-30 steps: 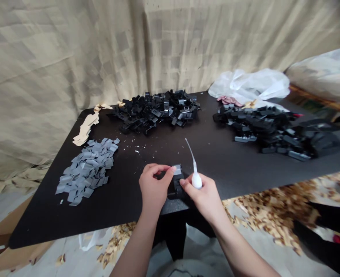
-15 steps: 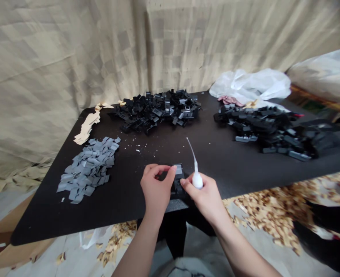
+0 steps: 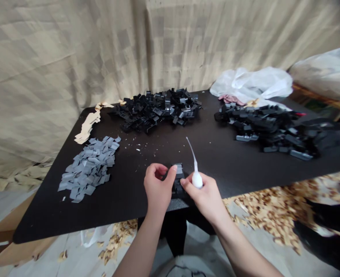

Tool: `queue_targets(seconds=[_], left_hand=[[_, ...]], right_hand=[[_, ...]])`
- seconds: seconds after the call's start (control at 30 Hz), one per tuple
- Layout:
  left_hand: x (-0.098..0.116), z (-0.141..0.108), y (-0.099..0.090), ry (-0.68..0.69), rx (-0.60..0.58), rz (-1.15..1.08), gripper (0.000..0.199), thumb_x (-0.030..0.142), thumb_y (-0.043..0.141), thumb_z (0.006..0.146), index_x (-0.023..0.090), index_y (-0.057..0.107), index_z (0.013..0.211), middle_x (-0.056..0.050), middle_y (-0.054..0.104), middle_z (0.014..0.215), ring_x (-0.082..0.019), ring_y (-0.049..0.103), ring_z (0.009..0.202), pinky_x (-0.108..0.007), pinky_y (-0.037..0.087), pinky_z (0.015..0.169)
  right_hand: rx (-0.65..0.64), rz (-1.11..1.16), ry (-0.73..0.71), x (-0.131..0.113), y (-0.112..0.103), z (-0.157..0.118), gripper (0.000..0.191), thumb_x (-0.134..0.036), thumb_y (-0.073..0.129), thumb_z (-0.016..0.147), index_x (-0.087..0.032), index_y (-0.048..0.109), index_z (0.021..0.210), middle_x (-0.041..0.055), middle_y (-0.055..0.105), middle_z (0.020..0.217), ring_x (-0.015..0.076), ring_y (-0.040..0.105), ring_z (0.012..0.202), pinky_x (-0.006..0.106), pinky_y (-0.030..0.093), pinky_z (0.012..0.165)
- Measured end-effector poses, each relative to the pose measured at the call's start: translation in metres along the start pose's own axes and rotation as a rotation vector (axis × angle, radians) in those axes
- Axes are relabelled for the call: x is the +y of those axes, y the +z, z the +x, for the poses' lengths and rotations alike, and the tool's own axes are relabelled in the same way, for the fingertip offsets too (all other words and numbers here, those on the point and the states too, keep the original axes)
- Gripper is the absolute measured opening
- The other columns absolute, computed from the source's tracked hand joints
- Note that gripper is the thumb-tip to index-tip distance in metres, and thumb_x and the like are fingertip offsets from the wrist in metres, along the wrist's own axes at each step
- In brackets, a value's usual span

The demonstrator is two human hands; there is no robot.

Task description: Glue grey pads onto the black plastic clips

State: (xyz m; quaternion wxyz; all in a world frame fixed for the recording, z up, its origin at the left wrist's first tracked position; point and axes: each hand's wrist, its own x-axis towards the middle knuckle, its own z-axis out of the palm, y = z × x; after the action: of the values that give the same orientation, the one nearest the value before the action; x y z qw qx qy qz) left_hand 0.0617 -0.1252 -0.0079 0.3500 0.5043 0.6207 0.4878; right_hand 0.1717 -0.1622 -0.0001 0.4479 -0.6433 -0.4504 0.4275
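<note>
1. A big tan cloth with a faint square pattern (image 3: 71,57) hangs behind everything.
2. A black table (image 3: 42,215) stands in front of the cloth. Its front edge is close to the person.
3. Lots of little tan scraps (image 3: 268,211) lie on the floor under the table. A brown cardboard box (image 3: 8,231) sits at the low left side.
4. A white plastic bag (image 3: 250,82) sits at the far right corner of the table, with a bit of pink cloth (image 3: 230,100) beside it.
5. Two heaps of black plastic parts lie on the table. One heap (image 3: 262,129) is on the right, and the other heap (image 3: 155,109) is at the back.
6. A pile of flat gray tabs (image 3: 89,169) lies on the left side of the table. Tan paper strips (image 3: 87,123) lie just behind it.
7. The left hand (image 3: 158,190) is curled, and one fingertip is on a gray tab (image 3: 179,169) on top of a black piece (image 3: 178,186). I cannot tell how tight its hold is.
8. The right hand (image 3: 204,198) pinches a white squeeze bottle (image 3: 197,179) with a thin bent tip. Its fingers are right by the black piece.
9. The black piece is near the front edge of the table, between the two hands.
</note>
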Motion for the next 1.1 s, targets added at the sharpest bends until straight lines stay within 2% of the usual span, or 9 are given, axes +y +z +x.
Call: queue_targets(seconds=[0.1,0.17,0.23,0.3,0.43,0.5,0.7,0.93,1.1], left_hand=[[0.000,0.001,0.000,-0.155,-0.174,-0.225,0.027,0.035,0.066,0.069,0.015,0.062,0.085,-0.003,0.063,0.076,-0.014,0.059,0.070,-0.024,0.046,0.064],[0.002,0.003,-0.002,-0.242,-0.353,-0.330,0.025,0.036,0.062,0.072,0.013,0.066,0.083,-0.005,0.066,0.075,-0.016,0.061,0.072,-0.025,0.047,0.066],[0.004,0.003,-0.003,-0.297,-0.468,-0.381,0.026,0.037,0.060,0.074,0.013,0.068,0.078,-0.006,0.067,0.072,-0.018,0.062,0.070,-0.027,0.048,0.066],[0.006,0.002,-0.003,-0.313,-0.471,-0.394,0.023,0.035,0.061,0.073,0.013,0.069,0.075,-0.006,0.068,0.071,-0.018,0.063,0.068,-0.026,0.048,0.064],[0.006,-0.003,0.001,-0.274,-0.330,-0.384,0.017,0.029,0.063,0.071,0.013,0.067,0.067,-0.004,0.068,0.065,-0.015,0.061,0.061,-0.022,0.045,0.058],[0.005,-0.005,0.001,-0.255,-0.309,-0.406,0.017,0.029,0.062,0.072,0.013,0.066,0.067,-0.004,0.067,0.064,-0.014,0.061,0.061,-0.022,0.045,0.059],[0.004,0.000,-0.007,-0.220,-0.424,-0.316,0.019,0.031,0.059,0.075,0.014,0.067,0.071,-0.004,0.068,0.066,-0.015,0.061,0.062,-0.024,0.046,0.061],[0.012,0.003,-0.009,-0.175,-0.466,-0.263,0.015,0.030,0.063,0.070,0.016,0.068,0.073,-0.004,0.068,0.067,-0.017,0.062,0.065,-0.024,0.046,0.061],[0.012,0.005,-0.010,-0.109,-0.538,-0.214,0.018,0.029,0.058,0.074,0.016,0.068,0.067,-0.004,0.067,0.065,-0.017,0.061,0.061,-0.024,0.045,0.056]], right_hand=[[-0.022,0.019,-0.007,0.000,-0.001,0.000,0.029,-0.038,0.059,0.069,-0.014,0.046,0.060,-0.0039,0.037,0.049,0.0050,0.029,0.046,0.018,0.024,0.041],[-0.054,0.043,0.006,0.002,-0.002,0.000,0.029,-0.038,0.059,0.069,-0.014,0.045,0.060,-0.0039,0.037,0.049,0.0048,0.029,0.045,0.017,0.024,0.041],[-0.081,0.066,0.021,0.004,-0.002,0.000,0.028,-0.038,0.058,0.070,-0.014,0.045,0.062,-0.0038,0.039,0.049,0.0048,0.030,0.044,0.017,0.025,0.040],[-0.095,0.076,0.020,0.005,-0.002,-0.001,0.028,-0.037,0.058,0.071,-0.015,0.044,0.062,-0.0036,0.040,0.049,0.0047,0.031,0.044,0.017,0.025,0.040],[-0.109,0.069,-0.008,0.007,0.001,-0.001,0.028,-0.036,0.058,0.071,-0.015,0.043,0.060,-0.0041,0.038,0.049,0.0045,0.029,0.045,0.017,0.025,0.041],[-0.099,0.064,-0.022,0.007,0.002,-0.001,0.028,-0.035,0.059,0.070,-0.015,0.043,0.060,-0.0043,0.037,0.050,0.0044,0.028,0.046,0.017,0.024,0.041],[-0.137,0.054,0.040,0.004,-0.002,0.000,0.028,-0.038,0.058,0.071,-0.015,0.044,0.062,-0.0039,0.039,0.049,0.0050,0.031,0.044,0.018,0.025,0.041],[-0.116,0.001,-0.040,0.000,-0.005,-0.002,0.028,-0.035,0.058,0.068,-0.014,0.043,0.056,-0.0036,0.036,0.052,0.0055,0.029,0.048,0.018,0.026,0.044],[-0.139,-0.019,-0.037,0.000,-0.006,-0.005,0.028,-0.034,0.057,0.070,-0.014,0.042,0.057,-0.0033,0.037,0.053,0.0056,0.029,0.049,0.018,0.025,0.045]])
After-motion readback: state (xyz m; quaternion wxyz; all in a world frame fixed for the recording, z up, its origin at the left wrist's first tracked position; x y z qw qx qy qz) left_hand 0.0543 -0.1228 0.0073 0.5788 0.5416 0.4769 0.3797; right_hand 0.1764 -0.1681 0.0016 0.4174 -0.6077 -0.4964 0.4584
